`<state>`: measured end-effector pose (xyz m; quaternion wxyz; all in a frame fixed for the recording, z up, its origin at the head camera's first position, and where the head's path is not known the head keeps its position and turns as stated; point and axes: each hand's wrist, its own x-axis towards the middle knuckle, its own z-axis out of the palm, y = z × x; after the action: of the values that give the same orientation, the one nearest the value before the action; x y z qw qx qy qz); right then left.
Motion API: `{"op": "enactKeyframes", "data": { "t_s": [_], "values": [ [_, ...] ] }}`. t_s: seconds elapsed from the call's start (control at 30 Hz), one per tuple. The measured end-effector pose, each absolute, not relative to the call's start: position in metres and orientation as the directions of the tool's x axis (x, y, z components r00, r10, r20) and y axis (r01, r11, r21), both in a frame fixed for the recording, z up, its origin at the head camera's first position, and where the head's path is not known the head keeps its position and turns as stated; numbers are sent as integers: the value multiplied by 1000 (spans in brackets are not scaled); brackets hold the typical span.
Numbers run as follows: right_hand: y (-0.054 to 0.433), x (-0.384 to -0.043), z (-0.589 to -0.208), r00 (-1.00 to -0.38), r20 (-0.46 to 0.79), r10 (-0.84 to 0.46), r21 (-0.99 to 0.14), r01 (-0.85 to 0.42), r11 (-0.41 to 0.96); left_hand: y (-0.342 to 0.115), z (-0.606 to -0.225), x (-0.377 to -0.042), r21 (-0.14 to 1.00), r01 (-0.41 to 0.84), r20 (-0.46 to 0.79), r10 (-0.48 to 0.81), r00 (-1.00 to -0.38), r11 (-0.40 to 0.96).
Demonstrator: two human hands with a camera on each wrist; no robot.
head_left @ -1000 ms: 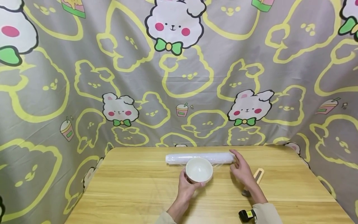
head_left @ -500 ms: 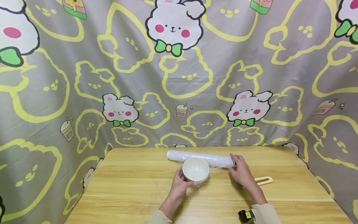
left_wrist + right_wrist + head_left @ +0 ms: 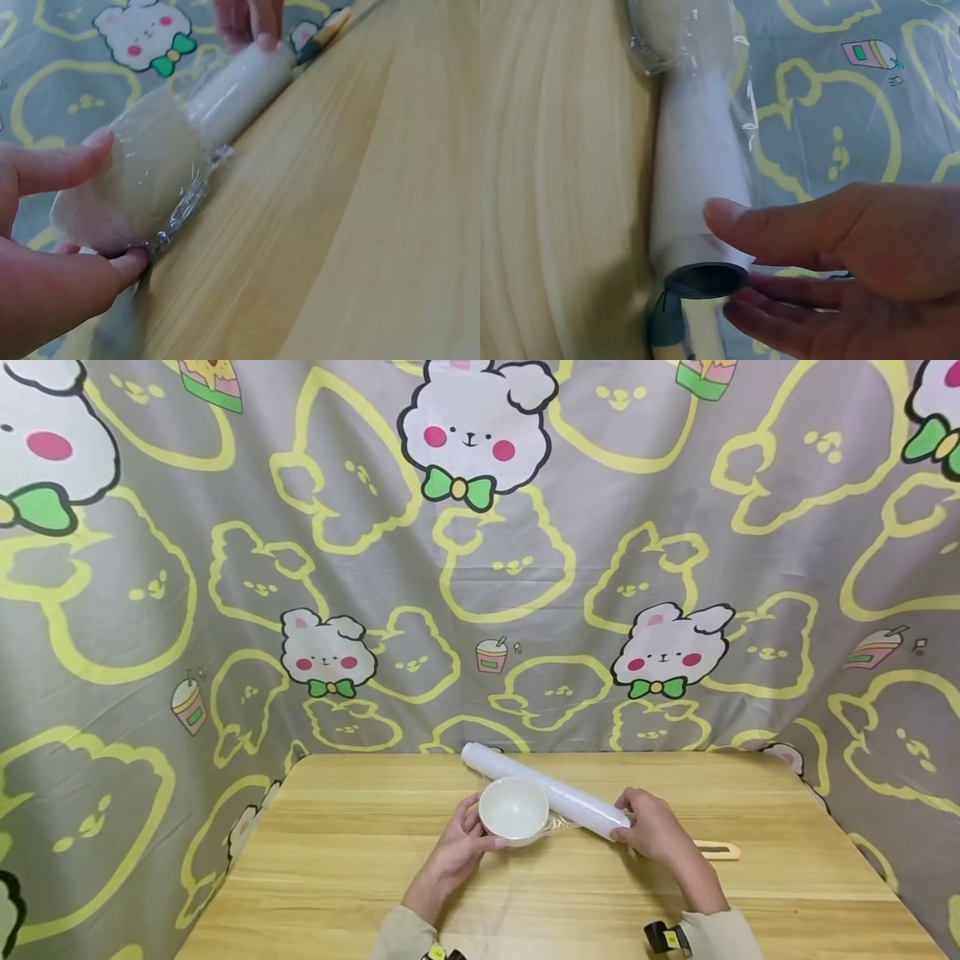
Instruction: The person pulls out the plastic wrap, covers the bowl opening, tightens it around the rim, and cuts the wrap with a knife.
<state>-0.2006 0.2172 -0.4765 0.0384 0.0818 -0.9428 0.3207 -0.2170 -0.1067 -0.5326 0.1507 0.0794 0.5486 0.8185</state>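
Note:
A white bowl (image 3: 513, 810) is tilted in my left hand (image 3: 453, 852), which grips its side with thumb and fingers. Clear film covers the bowl, bunched along one edge in the left wrist view (image 3: 154, 169). From the bowl the film runs to a white roll of cling film (image 3: 558, 792), which lies diagonally behind it. My right hand (image 3: 656, 827) holds the roll's near right end. In the right wrist view the thumb of the right hand (image 3: 877, 240) presses the roll (image 3: 701, 165) beside its dark hollow core, fingers curled past the end.
A tool with a pale yellow slotted handle (image 3: 717, 850) lies right of the roll, partly hidden by my right hand; its dark end (image 3: 667, 319) shows in the right wrist view. The wooden table (image 3: 360, 860) meets a patterned curtain (image 3: 405, 568) at the back.
The roll has swung from nearly level to diagonal, its right end drawn nearer. The bowl has moved left with my left hand. The yellow-handled tool has turned toward level.

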Motion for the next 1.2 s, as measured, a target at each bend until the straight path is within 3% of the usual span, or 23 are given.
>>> {"op": "enactKeyframes", "data": {
  "t_s": [0.17, 0.33, 0.47, 0.63, 0.8, 0.97, 1.2],
  "values": [
    [217, -196, -470, -968, 54, -246, -664, -219, 715, -118, -531, -223, 908, -179, -30, 367, -930, -379],
    [223, -193, -466, -900, -10, -436, -738, -288, 611, -127, -527, -224, 927, -156, -10, 395, -918, -340],
    [225, -192, -464, -860, -24, -509, -762, -314, 566, -137, -526, -226, 945, -135, 10, 441, -897, -297],
    [220, -192, -466, -823, -52, -566, -836, -275, 476, -149, -529, -229, 952, -136, 32, 530, -848, -275],
    [209, -187, -469, -793, -131, -595, -909, -143, 391, -153, -530, -230, 974, -103, 35, 581, -813, -202],
    [196, -181, -469, -763, -203, -614, -929, -47, 367, -149, -530, -229, 982, -74, 32, 539, -842, -173],
    [189, -186, -474, -768, -188, -612, -926, -69, 371, -147, -531, -230, 988, -35, 41, 472, -880, -150]
  ]
}}
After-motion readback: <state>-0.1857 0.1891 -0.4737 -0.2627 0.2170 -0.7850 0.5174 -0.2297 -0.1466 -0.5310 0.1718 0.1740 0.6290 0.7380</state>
